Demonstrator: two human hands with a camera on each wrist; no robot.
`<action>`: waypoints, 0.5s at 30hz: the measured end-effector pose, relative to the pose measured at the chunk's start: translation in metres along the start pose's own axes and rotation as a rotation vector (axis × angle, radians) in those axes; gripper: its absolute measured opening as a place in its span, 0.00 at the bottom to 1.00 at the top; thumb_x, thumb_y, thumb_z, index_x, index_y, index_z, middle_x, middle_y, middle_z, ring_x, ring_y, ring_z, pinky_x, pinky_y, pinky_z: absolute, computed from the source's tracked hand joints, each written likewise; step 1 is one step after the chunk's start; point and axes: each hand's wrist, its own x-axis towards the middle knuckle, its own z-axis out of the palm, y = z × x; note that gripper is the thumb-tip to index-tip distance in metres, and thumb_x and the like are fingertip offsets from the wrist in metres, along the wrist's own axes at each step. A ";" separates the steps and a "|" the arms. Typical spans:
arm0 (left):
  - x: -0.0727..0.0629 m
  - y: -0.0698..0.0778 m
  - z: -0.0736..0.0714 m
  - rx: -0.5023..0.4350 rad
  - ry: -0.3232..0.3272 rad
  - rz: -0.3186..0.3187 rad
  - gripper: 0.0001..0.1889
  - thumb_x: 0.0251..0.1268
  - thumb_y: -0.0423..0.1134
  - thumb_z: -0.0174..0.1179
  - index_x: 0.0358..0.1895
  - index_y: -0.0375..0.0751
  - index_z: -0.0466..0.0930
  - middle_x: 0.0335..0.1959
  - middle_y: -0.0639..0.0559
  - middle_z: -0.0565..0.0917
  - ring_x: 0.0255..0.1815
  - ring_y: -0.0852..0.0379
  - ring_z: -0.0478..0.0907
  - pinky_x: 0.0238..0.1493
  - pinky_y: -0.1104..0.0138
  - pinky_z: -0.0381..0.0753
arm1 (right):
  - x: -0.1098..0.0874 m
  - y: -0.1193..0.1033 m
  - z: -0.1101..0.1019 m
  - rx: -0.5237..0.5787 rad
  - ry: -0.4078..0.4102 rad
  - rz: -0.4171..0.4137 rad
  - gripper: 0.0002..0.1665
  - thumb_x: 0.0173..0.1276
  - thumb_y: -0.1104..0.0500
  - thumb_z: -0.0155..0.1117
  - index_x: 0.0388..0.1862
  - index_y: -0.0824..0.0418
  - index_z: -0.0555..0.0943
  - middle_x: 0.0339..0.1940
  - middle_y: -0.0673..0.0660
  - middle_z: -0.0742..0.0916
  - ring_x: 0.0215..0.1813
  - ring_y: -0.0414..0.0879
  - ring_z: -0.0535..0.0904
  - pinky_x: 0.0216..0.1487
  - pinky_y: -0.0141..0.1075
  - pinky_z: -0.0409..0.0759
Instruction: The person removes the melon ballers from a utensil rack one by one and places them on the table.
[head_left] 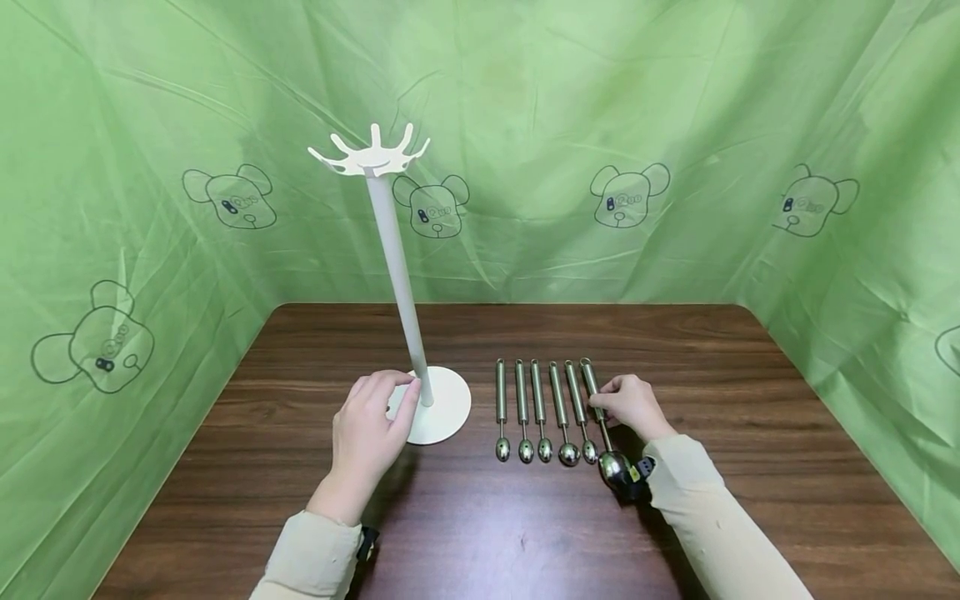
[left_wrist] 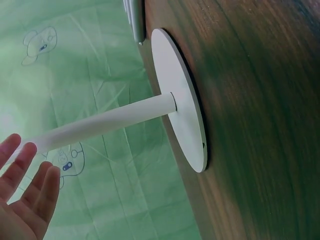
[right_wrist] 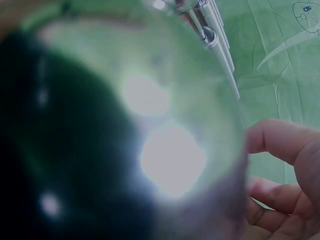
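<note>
My right hand [head_left: 633,407] pinches the handle of the rightmost steel scoop [head_left: 617,468], whose large domed bowl points toward me. In the right wrist view that shiny bowl fills much of the frame, blurred, and hides part of the fingers [right_wrist: 272,137]. To its left, several steel spoon-like utensils [head_left: 558,408] lie side by side, hanging loops away from me and small bowls near. My left hand [head_left: 371,429], fingers loosely bent and holding nothing, hovers by the pole of a white stand [head_left: 401,292]. Whether it touches the pole I cannot tell.
The stand's round white base [head_left: 450,404] rests on a brown wood-grain table [head_left: 487,533]. Several upturned hooks [head_left: 375,154] fan out at its top. Green cloth [head_left: 525,100] printed with bear faces hangs around the back and both sides.
</note>
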 end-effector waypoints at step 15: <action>0.000 0.004 0.002 0.008 -0.065 -0.001 0.09 0.67 0.48 0.61 0.42 0.50 0.85 0.45 0.54 0.88 0.46 0.53 0.81 0.29 0.51 0.82 | -0.007 -0.001 -0.013 0.025 -0.018 -0.013 0.30 0.67 0.47 0.66 0.53 0.72 0.77 0.37 0.63 0.88 0.28 0.44 0.85 0.34 0.38 0.86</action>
